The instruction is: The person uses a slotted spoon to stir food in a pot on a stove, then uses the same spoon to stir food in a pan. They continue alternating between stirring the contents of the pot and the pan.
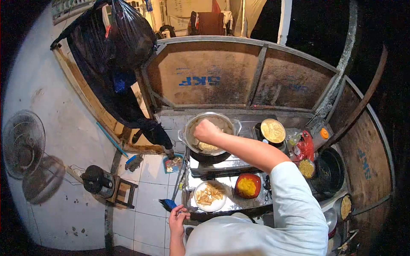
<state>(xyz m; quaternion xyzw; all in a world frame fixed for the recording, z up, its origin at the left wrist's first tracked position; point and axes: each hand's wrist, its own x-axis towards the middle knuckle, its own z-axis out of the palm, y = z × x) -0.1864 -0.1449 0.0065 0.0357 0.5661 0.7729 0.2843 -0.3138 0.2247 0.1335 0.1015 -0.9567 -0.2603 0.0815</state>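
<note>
Right hand: the right hand (pixel 206 130) reaches out over the metal pan (pixel 209 133) on the stove (pixel 222 164), fingers curled into a closed fist; whether they pinch a piece of food or a tool I cannot tell.
Pan: sits on the burner at the back of the surface, pale pieces lying in it beneath the fist.
Left hand: the left hand (pixel 177 219) rests at the near edge of the surface (pixel 232 204), fingers bent over the rim, holding nothing else that shows.
Doing it well: my judgement is to keep the wrist high above the hot pan, lower pieces gently rather than drop them, and keep the sleeve clear.
Surface: foil-covered, carrying a white plate (pixel 209 195) of pale strips and a red bowl (pixel 247 186) of yellow mix, side by side just below the stove.
Beside the stove: a round lid (pixel 273 130), a red packet (pixel 304 147), a dark wok (pixel 329 170).
Room: plywood boards (pixel 205 77) screen the stove; a black bag (pixel 124 38) hangs at left; a fan (pixel 22 143) stands against the white wall; tiled floor (pixel 141 205) below.
</note>
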